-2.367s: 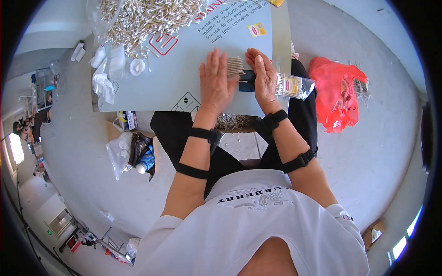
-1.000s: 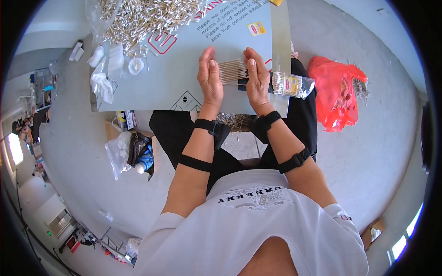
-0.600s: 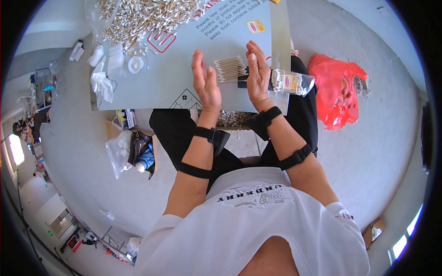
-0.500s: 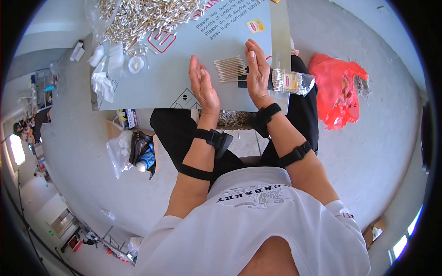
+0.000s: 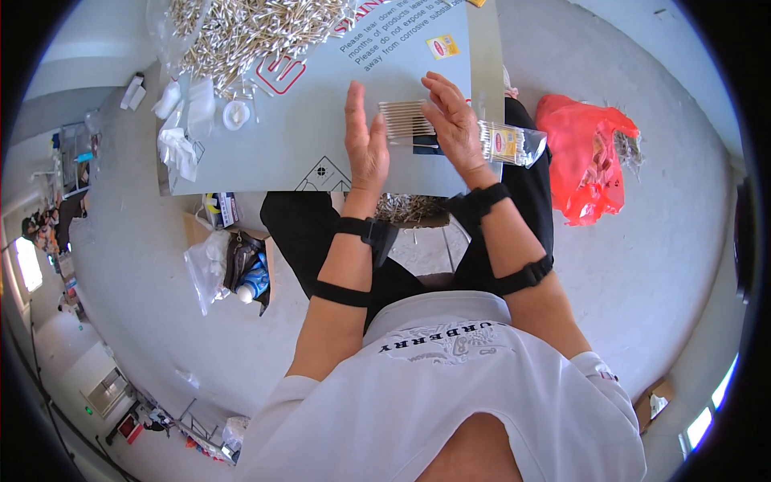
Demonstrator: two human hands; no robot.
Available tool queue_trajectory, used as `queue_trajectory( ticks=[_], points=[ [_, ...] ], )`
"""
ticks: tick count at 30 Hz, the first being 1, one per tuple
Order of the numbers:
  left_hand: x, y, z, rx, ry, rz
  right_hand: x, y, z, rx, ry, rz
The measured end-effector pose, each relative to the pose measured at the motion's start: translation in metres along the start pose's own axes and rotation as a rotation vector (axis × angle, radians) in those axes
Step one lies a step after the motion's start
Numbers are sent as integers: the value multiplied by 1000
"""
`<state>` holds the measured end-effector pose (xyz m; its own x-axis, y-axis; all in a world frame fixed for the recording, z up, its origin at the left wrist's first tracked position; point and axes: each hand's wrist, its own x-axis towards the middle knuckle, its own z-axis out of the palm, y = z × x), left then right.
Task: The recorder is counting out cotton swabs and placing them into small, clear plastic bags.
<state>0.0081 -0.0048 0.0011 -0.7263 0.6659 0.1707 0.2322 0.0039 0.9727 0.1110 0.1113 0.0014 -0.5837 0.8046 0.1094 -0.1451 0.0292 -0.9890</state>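
A flat row of cotton swabs (image 5: pixel 405 122) lies side by side on the grey board (image 5: pixel 273 149) between my two hands. My left hand (image 5: pixel 367 149) is open, its fingers stretched away from me, close to the row's left tips. At the other end my right hand (image 5: pixel 456 132) is open too, with its thumb and fingertips at the right tips; whether they touch is hard to see. Part of a dark flat piece (image 5: pixel 424 145) shows under the row. Just right of my right hand, a clear bag (image 5: pixel 526 147) of cotton swabs with a yellow label sticks out past the board's edge.
A big heap of loose cotton swabs (image 5: pixel 249 36) covers the far left. Near it are a small round white container (image 5: pixel 236 116) and crumpled white plastic (image 5: pixel 177 149). A yellow card (image 5: pixel 442 46) lies at the far right. A red plastic bag (image 5: pixel 582 161) sits right of my leg.
My left hand has moved right, up to the swab row's left end. My right hand has tilted leftward, fingers bending toward the row. The swabs appear slightly shifted to the right.
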Motion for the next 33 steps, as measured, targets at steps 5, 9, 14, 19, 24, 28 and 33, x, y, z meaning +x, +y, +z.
queue_trajectory(
  ticks=[5, 9, 14, 19, 24, 28, 33],
  points=[
    [-11, 10, -9, 863, -341, 231, 2, -33, -34, -727, -471, -153],
    [-13, 11, -4, 962, -423, 197, 1, -29, -32, -927, -496, -215],
    [-14, 6, -5, 1020, -477, 201, 5, -19, -29, -908, -470, -255],
    [-15, 8, -4, 997, -433, 230, -2, -20, -23, -789, -367, -221],
    [-15, 8, 0, 1019, -431, 214, -6, -18, -19, -881, -313, -364],
    [-16, 8, 2, 1005, -406, 225, -4, -13, -24, -832, -194, -287],
    [-15, 7, 2, 1003, -408, 227, 1, -15, -23, -901, -249, -131]
  ],
)
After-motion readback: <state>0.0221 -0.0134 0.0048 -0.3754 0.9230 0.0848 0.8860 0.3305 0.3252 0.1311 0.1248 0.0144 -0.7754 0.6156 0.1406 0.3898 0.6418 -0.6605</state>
